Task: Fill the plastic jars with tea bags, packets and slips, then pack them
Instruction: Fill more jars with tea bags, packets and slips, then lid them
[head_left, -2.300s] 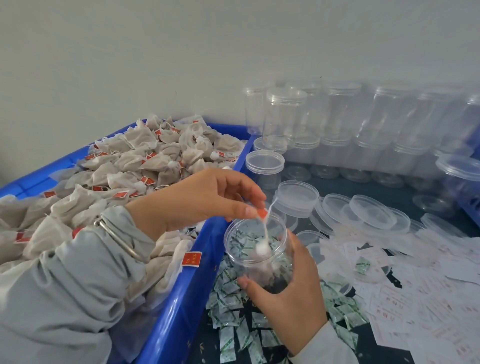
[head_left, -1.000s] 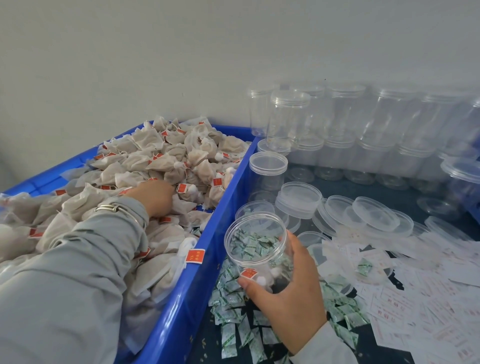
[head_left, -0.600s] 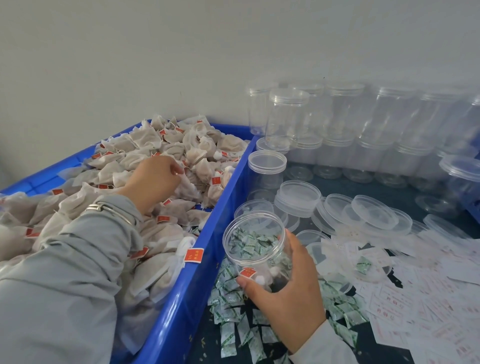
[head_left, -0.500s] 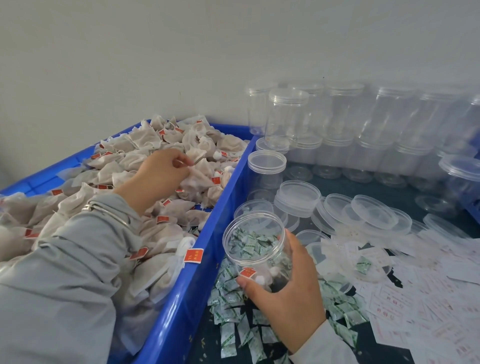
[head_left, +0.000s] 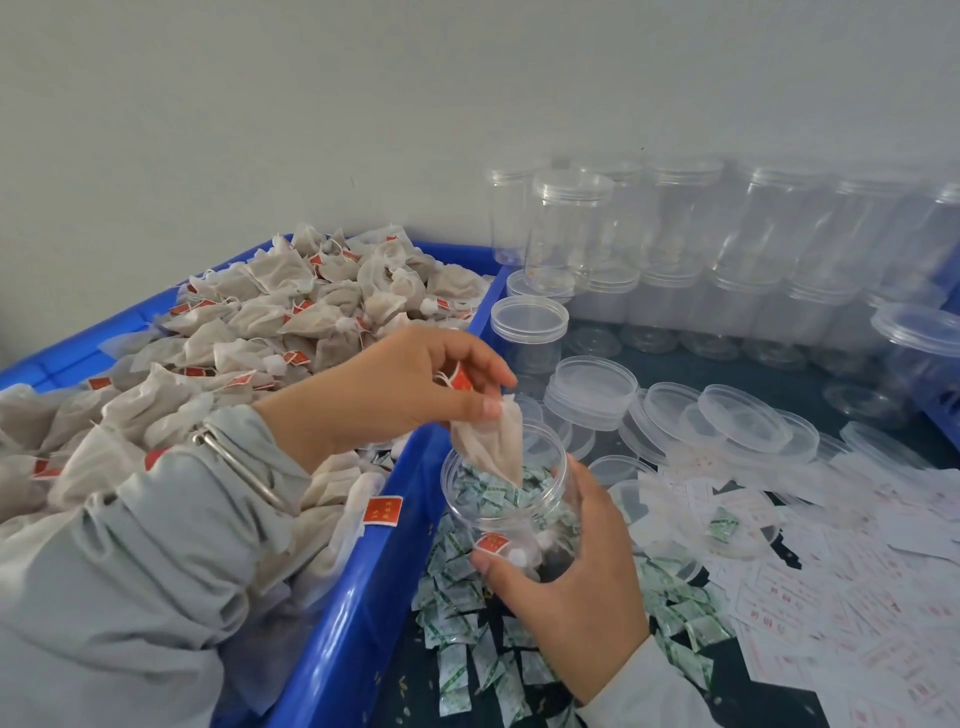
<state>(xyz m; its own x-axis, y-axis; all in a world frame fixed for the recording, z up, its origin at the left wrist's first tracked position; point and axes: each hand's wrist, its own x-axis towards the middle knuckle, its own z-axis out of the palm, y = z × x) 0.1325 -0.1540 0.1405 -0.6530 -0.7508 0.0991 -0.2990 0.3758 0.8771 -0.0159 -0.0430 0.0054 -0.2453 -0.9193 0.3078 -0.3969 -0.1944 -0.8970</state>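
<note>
Your left hand (head_left: 395, 384) pinches a tea bag (head_left: 491, 441) by its top, and the bag hangs into the mouth of the open jar (head_left: 506, 499). Your right hand (head_left: 576, 587) wraps around the jar, just beside the blue bin (head_left: 363, 587) full of tea bags.

The print on the white slips (head_left: 810, 618) is too blurred to read. The blue crate (head_left: 363, 597) runs off the left and bottom edges.
</note>
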